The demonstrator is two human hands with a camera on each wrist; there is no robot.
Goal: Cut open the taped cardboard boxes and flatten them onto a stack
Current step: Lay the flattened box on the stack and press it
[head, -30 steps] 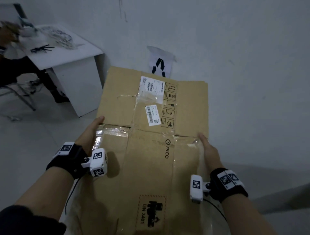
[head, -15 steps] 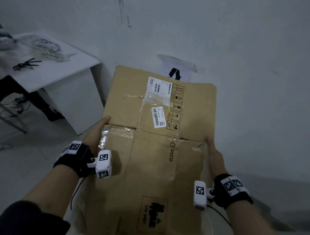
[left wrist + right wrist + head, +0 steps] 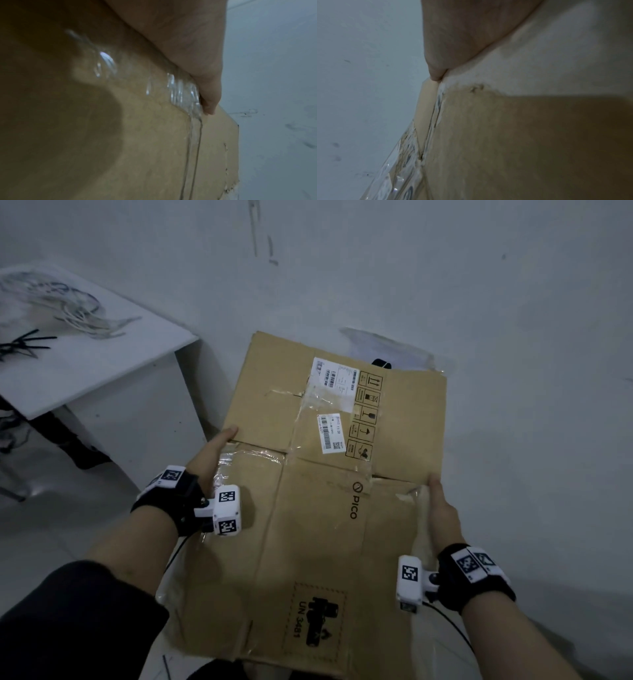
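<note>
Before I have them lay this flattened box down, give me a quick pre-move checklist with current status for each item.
1. Box flattened: ok. The cardboard box shows as one flat sheet with its flaps spread.
2. Left hand grips the left edge: ok, thumb on top by the clear tape.
3. Right hand grips the right edge: ok, thumb on top; fingers underneath are hidden.
4. Tape fully cut: cannot tell. Loose tape clings along both edges.
5. Clearance from the white table: ok, the box hangs apart from it.
6. Stack to land on: cannot tell. Something white with black marks peeks out behind the box's far edge.
</note>
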